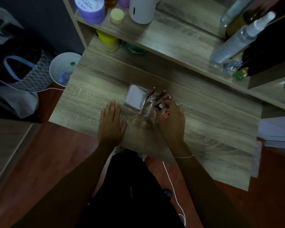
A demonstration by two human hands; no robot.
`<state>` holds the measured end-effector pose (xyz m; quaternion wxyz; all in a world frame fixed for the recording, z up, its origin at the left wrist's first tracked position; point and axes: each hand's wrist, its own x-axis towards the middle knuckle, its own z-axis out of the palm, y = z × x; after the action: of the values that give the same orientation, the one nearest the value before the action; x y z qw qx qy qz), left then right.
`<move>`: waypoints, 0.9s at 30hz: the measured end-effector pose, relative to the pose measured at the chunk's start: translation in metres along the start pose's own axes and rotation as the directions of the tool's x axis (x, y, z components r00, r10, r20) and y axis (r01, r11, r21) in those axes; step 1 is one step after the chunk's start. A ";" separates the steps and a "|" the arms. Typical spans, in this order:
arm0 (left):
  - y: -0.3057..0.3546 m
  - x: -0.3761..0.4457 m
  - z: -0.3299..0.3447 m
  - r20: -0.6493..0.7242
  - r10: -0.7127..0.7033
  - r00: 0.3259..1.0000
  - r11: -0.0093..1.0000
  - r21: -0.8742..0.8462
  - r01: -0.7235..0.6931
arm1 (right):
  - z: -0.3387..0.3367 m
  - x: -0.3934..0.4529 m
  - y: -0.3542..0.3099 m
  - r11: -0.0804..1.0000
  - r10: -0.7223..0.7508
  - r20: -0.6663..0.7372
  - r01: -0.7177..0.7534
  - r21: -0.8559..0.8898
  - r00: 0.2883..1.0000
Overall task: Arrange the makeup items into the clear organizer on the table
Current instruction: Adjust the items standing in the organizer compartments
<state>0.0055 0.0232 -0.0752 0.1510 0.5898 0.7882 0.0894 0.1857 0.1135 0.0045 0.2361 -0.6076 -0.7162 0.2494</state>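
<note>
A clear organizer [139, 118] stands on the wooden table [204, 129] in the middle of the view. Its back left compartment holds a white box [135, 99] printed "U2Skin". Two brown-capped tubes [160, 95] and a small clear bottle [151, 98] stand upright in the compartments beside it. My right hand [171, 120] is over the organizer's right side, fingers closed on a small dark item with a shiny end [161, 106]; a pink item [166, 116] shows under the thumb. My left hand [112, 120] lies flat on the table, touching the organizer's left side.
A raised shelf [171, 45] runs behind the organizer, carrying a yellow jar [108, 40], a green jar [135, 50], spray bottles [240, 38] and small figurines [235, 69]. A white bin [62, 68] and a bag [21, 68] sit on the floor at left. White papers [276, 130] lie at right.
</note>
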 end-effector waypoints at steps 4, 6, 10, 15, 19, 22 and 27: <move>-0.001 0.000 0.001 -0.009 -0.004 1.000 1.000 -0.018 0.004 | 0.003 0.006 -0.001 0.991 -0.043 -0.042 0.037 -0.126 0.998; -0.001 0.000 0.000 -0.013 -0.004 1.000 0.999 -0.035 0.003 | 0.005 0.009 0.000 0.983 -0.053 -0.034 0.046 -0.180 0.998; 0.000 0.000 -0.001 -0.014 -0.007 1.000 0.999 -0.042 0.007 | 0.009 0.011 0.003 0.958 -0.076 -0.017 0.068 -0.277 0.997; 0.000 -0.001 -0.002 -0.026 -0.012 1.000 0.998 -0.055 0.011 | 0.012 0.011 0.005 0.919 -0.102 -0.004 0.092 -0.384 0.995; 0.001 -0.001 -0.002 -0.023 0.002 1.000 0.999 -0.049 -0.003 | 0.010 0.013 0.001 0.904 -0.128 -0.005 0.115 -0.411 0.992; 0.000 0.000 -0.002 -0.009 -0.003 1.000 0.999 -0.037 0.003 | 0.009 0.016 0.001 0.896 -0.124 0.030 0.125 -0.426 0.992; -0.002 0.001 0.001 0.010 -0.001 1.000 1.000 -0.022 0.001 | 0.010 0.017 0.004 0.873 -0.128 0.080 0.150 -0.464 0.989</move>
<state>0.0035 0.0233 -0.0772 0.1614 0.5882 0.7867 0.0954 0.1795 0.1296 -0.0052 0.0828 -0.5876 -0.8022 0.0654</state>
